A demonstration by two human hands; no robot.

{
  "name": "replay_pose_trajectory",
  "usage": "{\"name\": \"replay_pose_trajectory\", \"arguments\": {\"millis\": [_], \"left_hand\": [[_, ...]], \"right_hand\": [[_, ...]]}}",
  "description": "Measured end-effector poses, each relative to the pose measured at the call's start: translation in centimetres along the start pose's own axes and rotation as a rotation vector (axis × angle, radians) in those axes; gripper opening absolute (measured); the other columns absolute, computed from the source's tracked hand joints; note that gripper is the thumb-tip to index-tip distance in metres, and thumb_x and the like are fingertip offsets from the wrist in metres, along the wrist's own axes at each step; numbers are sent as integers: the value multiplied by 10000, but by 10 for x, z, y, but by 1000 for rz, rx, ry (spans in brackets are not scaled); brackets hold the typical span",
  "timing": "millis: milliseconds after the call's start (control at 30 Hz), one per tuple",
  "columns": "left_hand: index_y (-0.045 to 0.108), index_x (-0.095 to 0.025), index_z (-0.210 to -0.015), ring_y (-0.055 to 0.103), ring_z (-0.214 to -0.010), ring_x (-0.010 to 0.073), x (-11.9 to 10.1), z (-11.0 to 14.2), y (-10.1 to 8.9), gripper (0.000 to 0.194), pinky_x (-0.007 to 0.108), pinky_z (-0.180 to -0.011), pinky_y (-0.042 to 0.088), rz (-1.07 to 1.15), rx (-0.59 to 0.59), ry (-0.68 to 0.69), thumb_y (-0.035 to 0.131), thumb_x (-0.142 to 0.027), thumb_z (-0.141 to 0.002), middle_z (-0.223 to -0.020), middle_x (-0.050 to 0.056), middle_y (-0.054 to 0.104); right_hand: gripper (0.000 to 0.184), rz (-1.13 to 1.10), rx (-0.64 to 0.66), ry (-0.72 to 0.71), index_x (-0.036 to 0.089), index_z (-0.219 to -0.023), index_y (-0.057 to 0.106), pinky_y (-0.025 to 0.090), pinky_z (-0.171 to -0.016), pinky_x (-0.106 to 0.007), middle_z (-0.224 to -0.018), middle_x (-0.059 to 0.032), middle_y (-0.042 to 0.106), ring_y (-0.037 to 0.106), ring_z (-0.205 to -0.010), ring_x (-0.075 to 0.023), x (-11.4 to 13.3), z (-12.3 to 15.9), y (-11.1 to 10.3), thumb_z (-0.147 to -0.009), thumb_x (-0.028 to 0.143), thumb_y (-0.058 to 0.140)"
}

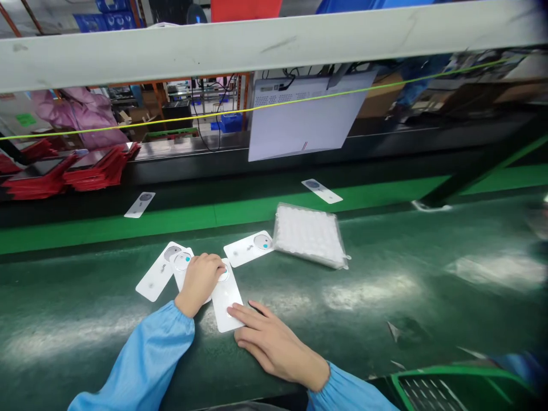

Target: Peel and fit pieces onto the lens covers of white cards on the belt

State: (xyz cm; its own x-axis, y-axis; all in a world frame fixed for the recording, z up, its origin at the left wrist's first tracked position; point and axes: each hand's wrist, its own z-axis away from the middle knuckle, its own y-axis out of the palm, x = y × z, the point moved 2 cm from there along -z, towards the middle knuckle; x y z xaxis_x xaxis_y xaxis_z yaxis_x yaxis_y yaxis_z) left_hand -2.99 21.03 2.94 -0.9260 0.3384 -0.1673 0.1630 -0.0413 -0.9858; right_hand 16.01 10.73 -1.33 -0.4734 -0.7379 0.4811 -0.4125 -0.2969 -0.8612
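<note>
Head view: a green-topped workbench [385,337] fills the lower frame, and a clear plastic bag of white items [309,235] lies at centre right. Four white rectangular cards [226,297] with round windows sit grouped at lower centre, partly overlapping. The left hand [199,282] is curled over the cards, fingers together; any pinch cannot be confirmed. The right hand [274,348] lies flat on the bench, fingers spread, fingertips [233,311] touching the nearest card.

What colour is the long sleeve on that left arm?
Light blue, seen best in the head view: the puffy fabric left sleeve.
</note>
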Motion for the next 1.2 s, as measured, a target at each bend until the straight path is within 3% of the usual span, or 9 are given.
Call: {"name": "replay_pose_trajectory", "arguments": {"millis": [233, 400, 567, 667, 767, 933, 1067, 1200], "left_hand": [[710, -65, -1064, 597, -1084, 332, -17, -7, 4, 209, 424, -810, 496, -209, 27, 36, 518, -69, -984, -1080, 176, 662], [677, -54, -1110, 566, -1099, 347, -20, -2, 4, 266, 462, -861, 477, -266, 15, 68, 450, -26, -974, -1130, 204, 641], [665, -123, -1086, 615, -1034, 280, -5, 3, -3, 288, 394, -839, 484, -194, 10, 31, 384, -87, -1037, -1106, 135, 682], [682, -191, -1056, 650, -1029, 218, 0, 4, -10, 234, 318, -826, 496, -126, 21, 16, 449, -187, -1066, -1092, 61, 722], [709, -225, -1036, 659, -1067, 206, -1, 2, -14, 168, 294, -788, 498, -100, 32, 6, 543, -242, -1045, -1103, 24, 742], [722, -162, -978, 645, -1037, 279, -9, -5, -11, 217, 344, -715, 480, -168, 40, 9, 515, -195, -1035, -1041, 96, 723], [697, -84, -1046, 602, -1058, 340, -18, -7, -3, 258, 409, -787, 476, -249, 34, 34, 442, -86, -1010, -1054, 179, 684], [673, -70, -1073, 580, -1075, 358, -21, -3, 2, 256, 444, -841, 466, -264, 25, 41, 436, -44, -982, -1078, 196, 665]], "right_hand": [[232, -31, -60, -2, 234, -1061, 679, 319, -1260, -480, -1563, -57, 540, 460, -1479, -207, -3, 1, 4, -1079, 246, 448], [229, -33, -69, -16, 230, -1083, 698, 312, -1264, -479, -1558, -66, 545, 457, -1481, -209, -3, 1, 4, -1070, 237, 469], [228, -51, -83, -12, 241, -1089, 691, 322, -1256, -478, -1559, -52, 545, 460, -1478, -202, -4, 2, 3, -1077, 257, 464], [228, -50, -91, -20, 243, -1090, 694, 326, -1252, -471, -1550, -50, 554, 460, -1477, -199, -4, 1, 2, -1076, 254, 466], [225, -48, -94, -15, 243, -1089, 693, 328, -1250, -473, -1550, -46, 554, 462, -1476, -200, -5, 1, 3, -1075, 252, 469], [222, -45, -88, -10, 245, -1103, 694, 304, -1262, -459, -1566, -41, 538, 447, -1486, -192, -5, 1, 3, -1078, 266, 474], [227, -40, -89, -4, 242, -1124, 698, 290, -1271, -456, -1568, -48, 535, 454, -1481, -191, -5, 1, 3, -1079, 268, 477], [228, -41, -101, 2, 243, -1120, 697, 297, -1268, -457, -1567, -42, 537, 450, -1484, -189, -5, 1, 4, -1080, 273, 474]]}}
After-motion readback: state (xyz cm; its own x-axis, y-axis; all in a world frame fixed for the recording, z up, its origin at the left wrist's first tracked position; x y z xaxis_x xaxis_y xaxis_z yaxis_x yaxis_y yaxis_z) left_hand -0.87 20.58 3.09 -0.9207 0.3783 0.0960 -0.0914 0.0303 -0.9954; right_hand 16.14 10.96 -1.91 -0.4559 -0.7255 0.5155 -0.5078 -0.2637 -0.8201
